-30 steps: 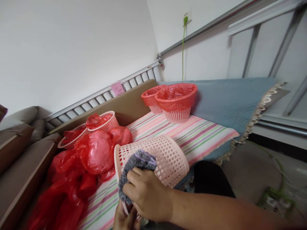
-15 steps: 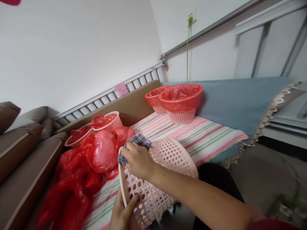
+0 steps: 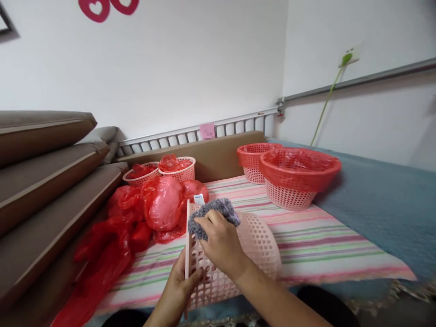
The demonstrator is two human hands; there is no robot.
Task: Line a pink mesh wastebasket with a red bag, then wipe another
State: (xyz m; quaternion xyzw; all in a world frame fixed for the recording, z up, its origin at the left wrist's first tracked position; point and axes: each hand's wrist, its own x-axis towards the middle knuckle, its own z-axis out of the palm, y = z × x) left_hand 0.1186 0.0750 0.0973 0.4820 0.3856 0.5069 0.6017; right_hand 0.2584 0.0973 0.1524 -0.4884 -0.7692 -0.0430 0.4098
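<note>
A pale pink plastic basket [image 3: 262, 240] with a perforated wall lies tipped on its side in front of me, its rim facing left. My left hand [image 3: 182, 281] grips the rim low down, thumb on the outer wall and fingers hidden behind. With my right hand [image 3: 218, 238] I press a fuzzy grey cloth [image 3: 214, 213] against the wall near the rim's upper part, fingers closed over it. A small white label [image 3: 199, 199] shows just above the cloth. Heaped red plastic bags [image 3: 163, 204] lie beyond the basket to the left.
Two baskets lined with red bags, a nearer one [image 3: 293, 181] and a farther one [image 3: 254, 163], stand on the striped cloth [image 3: 327, 236]. At the back left are two more baskets [image 3: 184, 170] holding red plastic. Grey-brown cushions [image 3: 51, 181] are stacked along the left.
My view has levelled and turned, so the room sits differently in the frame. The right hand still holds the cloth on the basket near its rim, and the white label has come into sight.
</note>
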